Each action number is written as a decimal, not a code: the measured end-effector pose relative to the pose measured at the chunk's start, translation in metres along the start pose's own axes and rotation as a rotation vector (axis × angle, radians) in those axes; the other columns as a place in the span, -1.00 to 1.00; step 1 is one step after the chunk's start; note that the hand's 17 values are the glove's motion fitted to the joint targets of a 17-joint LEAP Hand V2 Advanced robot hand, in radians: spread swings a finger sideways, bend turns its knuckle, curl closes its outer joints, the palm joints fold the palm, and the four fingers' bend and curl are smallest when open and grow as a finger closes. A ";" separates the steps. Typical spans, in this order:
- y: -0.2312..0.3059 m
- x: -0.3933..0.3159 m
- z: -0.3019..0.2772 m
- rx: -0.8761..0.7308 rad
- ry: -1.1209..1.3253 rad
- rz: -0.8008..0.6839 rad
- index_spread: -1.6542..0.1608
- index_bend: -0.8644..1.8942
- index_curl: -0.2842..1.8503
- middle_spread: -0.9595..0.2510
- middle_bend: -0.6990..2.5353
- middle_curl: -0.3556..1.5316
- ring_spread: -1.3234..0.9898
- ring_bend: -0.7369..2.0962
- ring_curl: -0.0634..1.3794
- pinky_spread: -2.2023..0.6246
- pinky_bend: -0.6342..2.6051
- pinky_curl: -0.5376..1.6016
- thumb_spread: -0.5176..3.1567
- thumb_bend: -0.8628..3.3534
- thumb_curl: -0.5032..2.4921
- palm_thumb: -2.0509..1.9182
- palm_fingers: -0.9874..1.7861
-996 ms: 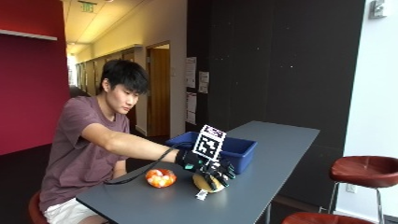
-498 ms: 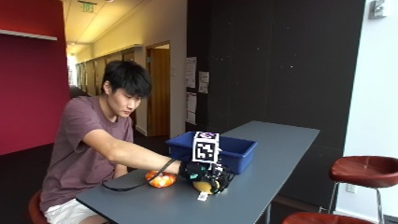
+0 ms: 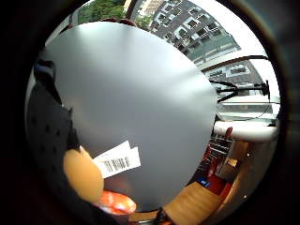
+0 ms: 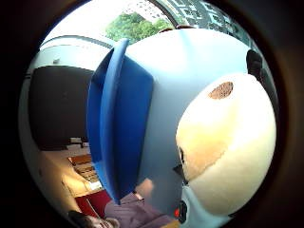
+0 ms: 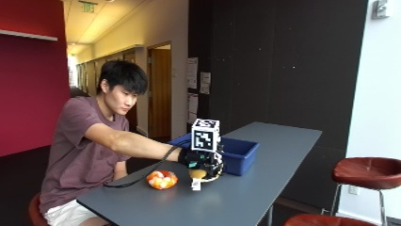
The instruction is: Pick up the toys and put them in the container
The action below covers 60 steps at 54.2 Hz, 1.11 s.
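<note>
The black-gloved right hand (image 5: 199,159) has its fingers clenched around a tan, rounded plush toy (image 5: 198,173) with a dangling white barcode tag (image 5: 196,184), raised just above the grey table (image 5: 263,188) beside the blue plastic container (image 5: 241,157). An orange-and-white plush toy (image 5: 162,179) lies on the table nearby. The carried toy could catch the container's near wall if brought across too low, or its tag could snag on the rim.
</note>
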State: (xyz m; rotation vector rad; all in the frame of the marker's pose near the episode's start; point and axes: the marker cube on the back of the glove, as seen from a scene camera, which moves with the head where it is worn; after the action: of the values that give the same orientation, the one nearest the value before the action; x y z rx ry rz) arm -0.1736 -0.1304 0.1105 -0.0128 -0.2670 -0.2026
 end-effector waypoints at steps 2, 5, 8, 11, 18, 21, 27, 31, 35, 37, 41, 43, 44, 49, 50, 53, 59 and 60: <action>0.004 -0.005 -0.007 0.007 0.001 -0.007 0.44 0.15 -0.41 0.15 0.02 0.04 -0.19 0.37 0.00 0.32 0.09 -0.03 -0.29 -0.55 -0.19 0.33 0.48; 0.010 -0.014 -0.021 0.023 0.012 -0.012 0.43 0.17 -0.38 0.16 0.04 0.07 -0.19 0.38 0.02 0.32 0.10 -0.02 -0.32 -0.56 -0.17 0.34 0.46; 0.016 -0.027 -0.039 0.046 0.038 -0.024 0.43 0.19 -0.35 0.15 0.05 0.10 -0.19 0.39 0.03 0.32 0.11 -0.01 -0.34 -0.56 -0.15 0.34 0.44; 0.021 -0.043 -0.063 0.078 0.089 -0.063 0.42 0.21 -0.32 0.15 0.06 0.12 -0.19 0.40 0.05 0.32 0.11 0.00 -0.35 -0.56 -0.14 0.34 0.43; 0.031 -0.090 -0.107 0.127 0.086 -0.118 0.42 0.24 -0.26 0.16 0.07 0.17 -0.20 0.43 0.07 0.32 0.13 0.02 -0.38 -0.57 -0.11 0.34 0.39; 0.036 -0.115 -0.127 0.142 0.052 -0.173 0.41 0.25 -0.24 0.16 0.08 0.19 -0.19 0.44 0.08 0.32 0.14 0.03 -0.39 -0.58 -0.09 0.34 0.38; 0.040 -0.144 -0.147 0.176 0.197 -0.343 0.41 0.26 -0.18 0.16 0.10 0.22 -0.19 0.46 0.09 0.32 0.15 0.04 -0.41 -0.58 -0.07 0.35 0.36; 0.040 -0.166 -0.150 0.179 0.244 -0.406 0.41 0.26 -0.15 0.16 0.10 0.24 -0.19 0.47 0.09 0.32 0.16 0.05 -0.42 -0.59 -0.06 0.35 0.34; 0.036 -0.191 -0.149 0.171 0.228 -0.400 0.41 0.26 -0.11 0.16 0.11 0.26 -0.19 0.48 0.10 0.32 0.17 0.06 -0.42 -0.59 -0.04 0.35 0.33; 0.032 -0.202 -0.147 0.178 0.220 -0.340 0.40 0.26 -0.09 0.17 0.11 0.27 -0.19 0.49 0.10 0.32 0.17 0.06 -0.43 -0.59 -0.04 0.35 0.33; 0.024 -0.227 -0.138 0.176 0.203 -0.283 0.40 0.26 -0.06 0.17 0.12 0.28 -0.18 0.50 0.10 0.32 0.18 0.06 -0.43 -0.59 -0.02 0.35 0.32; 0.023 -0.241 -0.132 0.158 0.177 -0.327 0.40 0.25 -0.04 0.17 0.12 0.29 -0.18 0.50 0.10 0.32 0.19 0.06 -0.43 -0.60 -0.02 0.35 0.31; 0.023 -0.247 -0.130 0.149 0.163 -0.357 0.40 0.25 -0.03 0.17 0.12 0.29 -0.18 0.50 0.10 0.32 0.19 0.06 -0.43 -0.60 -0.02 0.35 0.31; 0.014 -0.269 -0.118 0.147 0.172 -0.326 0.40 0.24 0.01 0.17 0.12 0.30 -0.18 0.51 0.10 0.33 0.19 0.07 -0.44 -0.60 0.00 0.35 0.29; 0.013 -0.273 -0.117 0.143 0.165 -0.334 0.40 0.24 0.02 0.17 0.12 0.31 -0.18 0.51 0.09 0.33 0.20 0.07 -0.44 -0.60 0.00 0.35 0.29; 0.012 -0.282 -0.111 0.125 0.144 -0.415 0.39 0.23 0.04 0.17 0.12 0.31 -0.18 0.52 0.09 0.33 0.20 0.07 -0.44 -0.60 0.01 0.34 0.28; -0.005 -0.299 -0.091 0.083 0.191 -0.236 0.39 0.20 0.09 0.17 0.11 0.32 -0.17 0.53 0.09 0.33 0.21 0.07 -0.44 -0.60 0.02 0.34 0.25; -0.009 -0.297 -0.087 0.068 0.212 -0.199 0.39 0.18 0.10 0.16 0.11 0.32 -0.17 0.53 0.09 0.33 0.21 0.07 -0.44 -0.60 0.02 0.34 0.23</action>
State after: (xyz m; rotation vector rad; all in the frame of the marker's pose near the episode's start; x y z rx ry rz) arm -0.4334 -0.0837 -0.0521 0.1022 -0.0630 -0.3905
